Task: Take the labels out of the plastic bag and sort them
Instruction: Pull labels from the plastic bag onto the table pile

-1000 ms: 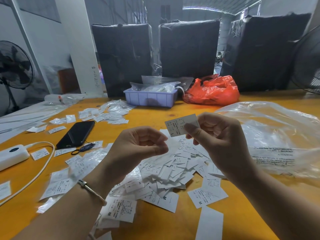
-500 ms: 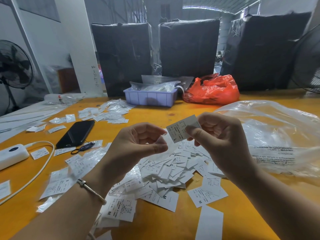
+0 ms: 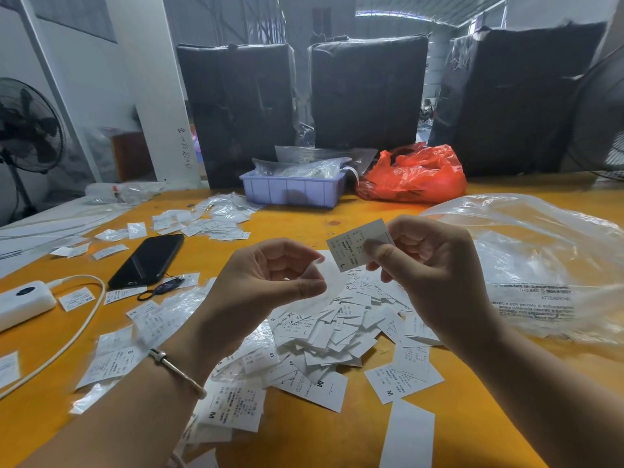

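Your labels [image 3: 337, 336] are matt white paper with black print; some to your left sit in clear glossy sleeves. The plastic bag [image 3: 540, 265] is thin, crinkled, shiny film. The table [image 3: 304, 434] is smooth orange-yellow, slightly glossy. The phone [image 3: 148, 260] is glossy black. The tray [image 3: 290, 192] is matt lilac plastic. Your bracelet [image 3: 177, 371] looks metallic.
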{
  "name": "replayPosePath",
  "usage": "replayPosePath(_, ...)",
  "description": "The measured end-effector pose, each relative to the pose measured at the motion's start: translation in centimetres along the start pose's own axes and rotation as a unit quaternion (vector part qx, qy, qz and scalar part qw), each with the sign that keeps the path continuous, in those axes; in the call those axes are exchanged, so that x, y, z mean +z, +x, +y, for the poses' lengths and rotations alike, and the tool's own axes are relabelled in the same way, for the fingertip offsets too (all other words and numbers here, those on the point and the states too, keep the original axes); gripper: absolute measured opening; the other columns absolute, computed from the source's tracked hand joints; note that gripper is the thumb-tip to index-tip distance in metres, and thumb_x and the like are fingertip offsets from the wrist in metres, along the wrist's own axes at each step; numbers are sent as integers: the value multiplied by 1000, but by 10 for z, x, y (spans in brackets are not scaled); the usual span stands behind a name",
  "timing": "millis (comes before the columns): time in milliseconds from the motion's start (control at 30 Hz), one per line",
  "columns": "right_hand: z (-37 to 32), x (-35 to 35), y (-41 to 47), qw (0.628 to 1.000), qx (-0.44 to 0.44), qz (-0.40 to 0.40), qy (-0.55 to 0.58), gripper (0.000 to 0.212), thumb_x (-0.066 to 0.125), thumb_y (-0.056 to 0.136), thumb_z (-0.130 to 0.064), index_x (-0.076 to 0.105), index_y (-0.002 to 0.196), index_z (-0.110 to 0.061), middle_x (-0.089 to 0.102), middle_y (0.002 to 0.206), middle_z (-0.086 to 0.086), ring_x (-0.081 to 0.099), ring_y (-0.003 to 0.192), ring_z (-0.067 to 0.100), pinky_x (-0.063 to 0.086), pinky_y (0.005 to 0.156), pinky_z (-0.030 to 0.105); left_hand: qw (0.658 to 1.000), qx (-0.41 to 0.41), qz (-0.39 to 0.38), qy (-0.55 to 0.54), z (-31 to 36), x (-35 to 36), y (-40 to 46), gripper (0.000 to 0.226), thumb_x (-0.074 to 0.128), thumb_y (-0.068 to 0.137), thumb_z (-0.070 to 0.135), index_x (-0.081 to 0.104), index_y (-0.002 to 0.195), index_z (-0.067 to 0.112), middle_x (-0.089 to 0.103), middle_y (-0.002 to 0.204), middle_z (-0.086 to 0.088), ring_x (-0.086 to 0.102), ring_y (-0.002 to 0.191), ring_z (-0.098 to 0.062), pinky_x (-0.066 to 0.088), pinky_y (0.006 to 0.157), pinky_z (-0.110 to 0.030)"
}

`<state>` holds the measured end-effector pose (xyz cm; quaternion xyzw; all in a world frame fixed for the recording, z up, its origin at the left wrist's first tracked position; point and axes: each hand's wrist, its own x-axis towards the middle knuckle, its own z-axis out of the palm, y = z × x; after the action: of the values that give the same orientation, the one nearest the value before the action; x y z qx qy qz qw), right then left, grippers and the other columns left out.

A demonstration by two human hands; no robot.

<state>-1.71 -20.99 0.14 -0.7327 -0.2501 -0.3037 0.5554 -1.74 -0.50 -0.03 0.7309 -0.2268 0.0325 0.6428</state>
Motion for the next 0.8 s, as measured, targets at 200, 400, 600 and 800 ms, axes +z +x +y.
replayPosePath(200, 1, 1, -2, 1000, -1, -13, -4, 17, 66, 84, -9, 66, 72, 4, 63, 65, 22, 54, 58, 38, 44, 53, 50, 1000, 1, 5, -1, -2, 0, 0, 29, 85, 58, 25, 77, 85, 27, 75, 94, -11, 71, 92, -25, 56, 75, -20)
replayPosePath(400, 2, 2, -3, 999, -11, -32, -21, 14, 66, 84, -3, 66, 72, 2, 63, 65, 22, 54, 58, 37, 43, 52, 48, 1000, 2, 8, -13, -2, -1, 1, 26, 84, 58, 24, 77, 82, 27, 75, 93, -12, 72, 91, -22, 56, 75, -20)
replayPosePath(600, 2, 2, -4, 996, -6, -90, -24, 14, 68, 84, -2, 66, 71, 3, 61, 65, 25, 52, 58, 38, 42, 50, 47, 1000, 0, -9, 2, -2, -1, 0, 23, 80, 65, 19, 74, 87, 17, 77, 93, -6, 73, 91, -19, 56, 76, -21)
replayPosePath(800, 9, 1, -2, 989, 23, -143, -26, 12, 68, 84, -5, 68, 73, 0, 62, 66, 22, 53, 59, 39, 43, 51, 50, 1000, -5, -22, 5, -3, 0, 1, 24, 81, 64, 22, 75, 86, 17, 76, 91, -7, 72, 89, -22, 59, 80, -27)
